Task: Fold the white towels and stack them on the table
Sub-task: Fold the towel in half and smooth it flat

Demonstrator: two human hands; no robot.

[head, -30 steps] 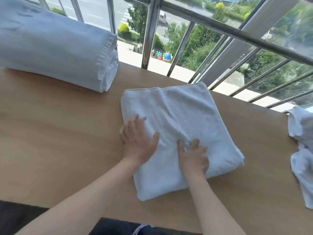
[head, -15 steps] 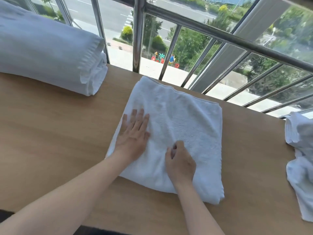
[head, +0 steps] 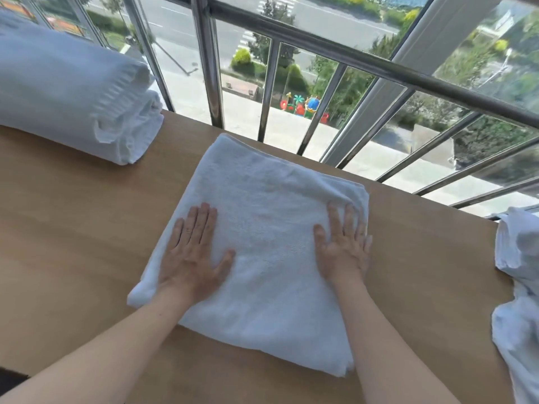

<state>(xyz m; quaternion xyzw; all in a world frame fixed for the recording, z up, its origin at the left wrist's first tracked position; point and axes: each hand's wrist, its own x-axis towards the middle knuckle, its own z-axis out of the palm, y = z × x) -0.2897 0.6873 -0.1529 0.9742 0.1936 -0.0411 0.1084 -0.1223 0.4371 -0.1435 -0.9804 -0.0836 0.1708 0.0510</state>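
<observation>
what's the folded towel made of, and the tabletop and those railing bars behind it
The folded towel looks like cotton terry: matte white with a nubby looped pile. The table has a light wood-look top, smooth and satin with faint grain, possibly laminate rather than solid wood. The railing is metal, likely polished stainless steel, given the bright reflections along its bars.

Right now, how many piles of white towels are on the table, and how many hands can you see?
Flat folded towel under the hands: 1
Thick towel bundle, far left: 1
Messy towel heap, right edge: 1
Hands pressing flat, left hand and right hand: 2
Total: 5
</observation>
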